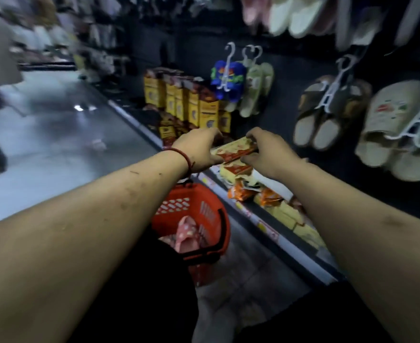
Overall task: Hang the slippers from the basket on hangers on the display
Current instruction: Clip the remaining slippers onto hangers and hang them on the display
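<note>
Both hands grasp one flat yellow-and-red packet point(233, 149) above the low shelf ledge point(300, 256): the left hand point(199, 149) curls round its left end, and the right hand point(269, 153) pinches its right end. The pink dotted slipper point(186, 233) lies in the red plastic basket point(176, 206), near and low, below the left wrist. This looks like tidying stock ahead of hanging. The packet is best laid flat on the pile just beneath and both hands freed. Then the slipper needs a spare white plastic hanger point(335, 85), like the one carrying the brown slippers point(312, 115) on the dark display wall point(285, 102).
</note>
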